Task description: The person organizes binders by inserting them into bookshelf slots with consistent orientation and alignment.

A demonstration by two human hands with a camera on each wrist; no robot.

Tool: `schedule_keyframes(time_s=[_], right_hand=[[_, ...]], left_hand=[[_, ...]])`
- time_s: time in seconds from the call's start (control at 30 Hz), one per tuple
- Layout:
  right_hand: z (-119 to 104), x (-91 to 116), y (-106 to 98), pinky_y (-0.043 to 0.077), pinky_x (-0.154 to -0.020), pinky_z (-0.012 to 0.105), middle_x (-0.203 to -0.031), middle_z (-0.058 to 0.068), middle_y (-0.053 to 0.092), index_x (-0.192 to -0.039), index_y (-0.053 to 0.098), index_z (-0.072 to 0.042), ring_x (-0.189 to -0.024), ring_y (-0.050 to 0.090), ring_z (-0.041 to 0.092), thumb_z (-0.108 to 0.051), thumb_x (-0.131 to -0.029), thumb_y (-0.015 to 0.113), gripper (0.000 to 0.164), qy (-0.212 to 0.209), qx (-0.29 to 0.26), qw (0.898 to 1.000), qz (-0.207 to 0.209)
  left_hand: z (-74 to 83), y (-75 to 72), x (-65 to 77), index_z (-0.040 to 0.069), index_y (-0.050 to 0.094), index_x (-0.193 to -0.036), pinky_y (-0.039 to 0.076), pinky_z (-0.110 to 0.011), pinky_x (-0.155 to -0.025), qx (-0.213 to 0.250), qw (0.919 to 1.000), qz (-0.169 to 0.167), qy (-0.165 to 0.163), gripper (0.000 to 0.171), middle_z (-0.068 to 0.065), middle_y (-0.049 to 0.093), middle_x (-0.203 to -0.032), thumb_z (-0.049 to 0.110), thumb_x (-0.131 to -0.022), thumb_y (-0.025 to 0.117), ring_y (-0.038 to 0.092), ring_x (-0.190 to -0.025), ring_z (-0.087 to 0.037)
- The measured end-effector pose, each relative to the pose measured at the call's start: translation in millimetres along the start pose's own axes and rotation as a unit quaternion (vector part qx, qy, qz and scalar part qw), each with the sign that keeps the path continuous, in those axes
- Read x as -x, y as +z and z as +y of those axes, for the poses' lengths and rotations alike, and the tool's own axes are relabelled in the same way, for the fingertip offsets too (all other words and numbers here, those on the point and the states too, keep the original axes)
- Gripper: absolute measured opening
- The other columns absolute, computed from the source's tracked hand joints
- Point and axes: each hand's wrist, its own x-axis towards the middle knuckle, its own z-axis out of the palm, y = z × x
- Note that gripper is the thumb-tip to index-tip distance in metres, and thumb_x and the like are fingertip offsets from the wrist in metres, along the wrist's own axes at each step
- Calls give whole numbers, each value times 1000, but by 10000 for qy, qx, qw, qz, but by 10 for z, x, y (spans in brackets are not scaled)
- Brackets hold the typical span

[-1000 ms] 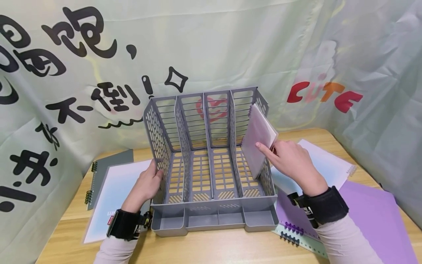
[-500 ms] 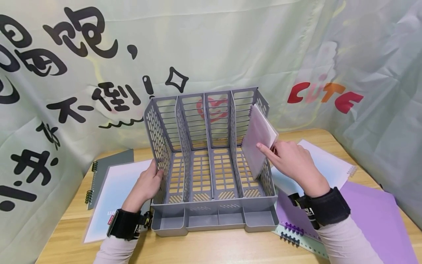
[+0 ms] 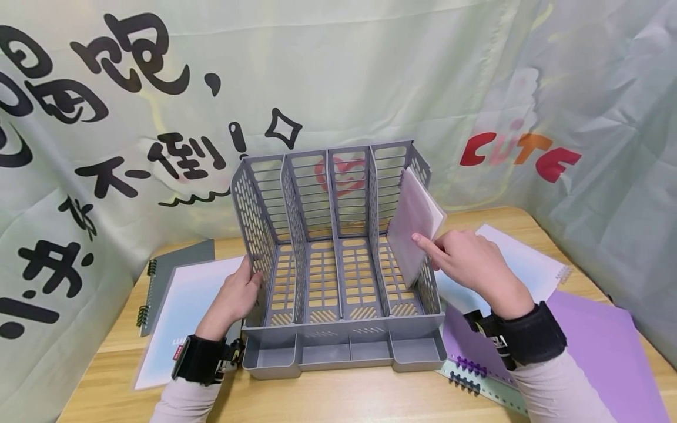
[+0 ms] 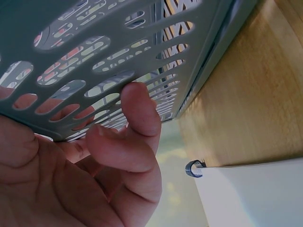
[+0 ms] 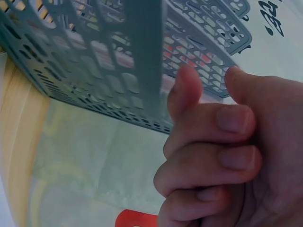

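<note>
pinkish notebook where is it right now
In the head view, the pinkish notebook stands in the rightmost compartment of the grey organizer, by the right hand.

Right hand (image 5: pixel 236 151) with 3 curled fingers (image 5: pixel 203 170) beside the slotted grey rack (image 5: pixel 146 56), wooden tabletop (image 5: pixel 26 113) at left.

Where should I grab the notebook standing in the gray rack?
Best, I think: pinch the notebook by its front upper corner, coming from the front, squeezing its two faces together. It stands tilted in the rightmost slot of the gray rack, with its rings toward the back, so that corner faces you.
</note>
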Motion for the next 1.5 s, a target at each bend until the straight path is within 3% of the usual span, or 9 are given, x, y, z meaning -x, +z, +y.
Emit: schedule_keyframes(time_s=[0.2, 0.5, 0.6, 0.8, 0.9, 1.03, 1.13, 1.33, 1.5], right_hand=[[-43, 42, -44, 35, -44, 33, -54, -7, 53, -59, 64, -23, -47, 47, 15, -64, -96, 34, 63, 18, -4, 9999, -172], [-75, 109, -85, 34, -46, 32, -53, -8, 53, -56, 60, -24, -47, 46, 13, -70, -93, 31, 66, -184, -24, 9996, -198], [-83, 129, -85, 31, -44, 30, -50, -8, 44, -53, 54, -22, -45, 41, 12, -70, -92, 31, 66, -273, 11, 9996, -120], [-132, 169, -82, 24, -44, 29, -50, -6, 24, -54, 40, -17, -43, 28, 12, -61, -96, 40, 60, -458, 96, 9989, 45], [-173, 197, -100, 24, -45, 29, -50, -6, 27, -56, 42, -17, -43, 30, 12, -59, -96, 41, 58, -546, 94, 9985, 20], [-220, 237, -120, 25, -45, 29, -50, -6, 28, -57, 43, -18, -43, 30, 12, -60, -96, 42, 57, -647, 55, 9979, -4], [-248, 260, -128, 25, -45, 28, -50, -7, 28, -57, 42, -19, -43, 30, 11, -62, -95, 40, 58, -719, 93, 9974, 9], [-323, 297, -134, 26, -44, 28, -50, -8, 30, -60, 44, -20, -44, 33, 10, -60, -95, 42, 54, -953, 139, 9952, 143], [-397, 329, -133, 33, -44, 28, -51, -9, 38, -68, 52, -23, -46, 40, 9, -59, -95, 43, 46, -1110, 60, 9937, 171]], left_hand=[[6, -4, 19, 3, 11, -154, 44, -35, -56, -24, 10000, 23, 12, 56, -31, 47, -132, 16, -105, 34, 57, -88, -30], [6, -14, 41, 4, 10, -155, 42, -34, -54, 29, 10000, -46, -24, 56, -30, 47, -132, 17, -105, 33, 56, -79, -27], [3, -18, 46, 4, 10, -155, 41, -34, -53, 17, 10000, -51, -37, 56, -30, 48, -131, 17, -105, 34, 55, -76, -26], [-12, -23, 68, 5, 11, -155, 45, -36, -59, -85, 9999, -21, -86, 57, -30, 45, -135, 18, -105, 34, 60, -91, -31], [-13, -27, 82, 4, 14, -154, 45, -36, -60, -102, 9999, -20, -84, 55, -28, 49, -131, 20, -106, 35, 60, -89, -29], [2, -41, 93, 6, 20, -152, 44, -35, -57, -120, 9999, 9, -19, 52, -20, 58, -113, 24, -106, 37, 59, -75, -22], [18, -62, 97, 6, 25, -150, 47, -37, -60, -148, 9998, 90, 52, 52, -19, 60, -109, 28, -105, 38, 61, -77, -24], [25, -123, 110, 1, 25, -149, 49, -45, -75, -313, 9994, 138, 58, 58, -25, 58, -118, 36, -105, 38, 60, -98, -33], [33, -161, 131, 1, 33, -145, 49, -42, -69, -360, 9990, 214, 122, 55, -19, 63, -106, 38, -105, 38, 62, -88, -27]])
